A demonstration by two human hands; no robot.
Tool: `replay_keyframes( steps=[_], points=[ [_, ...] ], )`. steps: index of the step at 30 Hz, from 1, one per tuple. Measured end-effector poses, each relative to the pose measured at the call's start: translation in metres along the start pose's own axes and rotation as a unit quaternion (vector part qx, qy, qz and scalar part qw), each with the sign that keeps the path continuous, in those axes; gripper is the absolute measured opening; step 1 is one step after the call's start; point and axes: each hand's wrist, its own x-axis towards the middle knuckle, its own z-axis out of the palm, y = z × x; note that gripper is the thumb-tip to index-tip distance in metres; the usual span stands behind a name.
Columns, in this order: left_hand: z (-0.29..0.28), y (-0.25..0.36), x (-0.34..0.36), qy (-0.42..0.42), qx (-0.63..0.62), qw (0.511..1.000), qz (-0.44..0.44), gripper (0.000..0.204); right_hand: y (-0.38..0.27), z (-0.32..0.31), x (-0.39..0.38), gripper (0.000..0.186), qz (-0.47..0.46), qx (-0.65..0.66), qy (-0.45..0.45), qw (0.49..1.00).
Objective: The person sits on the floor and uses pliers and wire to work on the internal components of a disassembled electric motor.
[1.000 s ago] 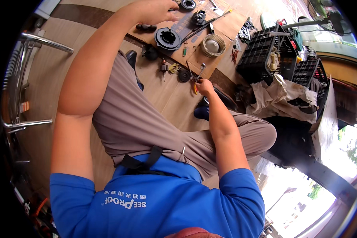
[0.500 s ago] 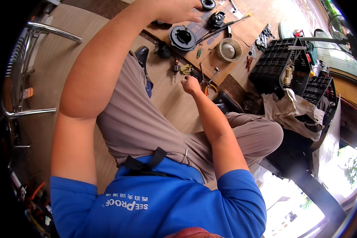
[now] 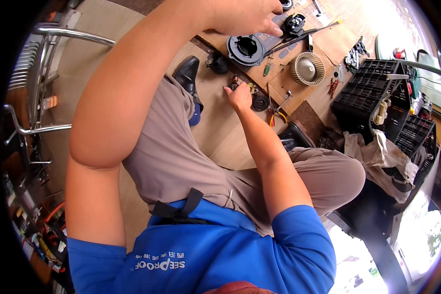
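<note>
My left hand (image 3: pixel 252 17) hovers over cardboard (image 3: pixel 328 34) with fingers apart and nothing visible in them, near a black bracket (image 3: pixel 294 25) and a black round housing (image 3: pixel 234 50). My right hand (image 3: pixel 241 97) grips a motor rotor (image 3: pixel 234 80) on the floor, partly hiding it. Beside it are a black disc (image 3: pixel 260 102), a small yellowish part (image 3: pixel 251 87), yellow-handled pliers (image 3: pixel 280 116) and a wrench (image 3: pixel 285 99). A cream fan wheel (image 3: pixel 307 70), a green screwdriver (image 3: pixel 267 69) and a black cup-shaped part (image 3: pixel 216 62) lie farther forward.
Black plastic crates (image 3: pixel 360 95) with a crumpled cloth (image 3: pixel 382 164) stand at the right. A chrome-framed chair (image 3: pixel 73 34) is at the left, above cluttered tools (image 3: pixel 39 235). My shoes (image 3: pixel 186 73) and bent legs frame the floor before me.
My right hand has left the pliers and moved left onto the rotor. My left hand has shifted rightward in the picture, and the whole view has moved slightly.
</note>
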Motion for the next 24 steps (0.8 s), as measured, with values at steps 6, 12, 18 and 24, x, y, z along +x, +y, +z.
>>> replay_keyframes(
  steps=[6,12,18,24],
  points=[
    [0.004,-0.006,-0.001,-0.002,-0.14,0.987,-0.081,0.044,0.018,0.001,0.029,0.059,-0.011,0.013,-0.081,0.997],
    [0.018,-0.024,-0.012,0.024,-0.111,0.988,-0.105,0.047,0.03,-0.045,0.018,0.026,0.055,0.598,-0.312,0.736],
    [0.038,-0.017,-0.022,0.106,-0.086,0.986,-0.096,0.048,0.0,-0.125,-0.017,0.037,-0.112,0.748,-0.337,0.561],
    [0.049,0.016,-0.018,0.181,-0.456,0.845,-0.212,0.039,-0.033,-0.2,-0.056,0.049,-0.108,0.795,-0.307,0.512]
  ],
)
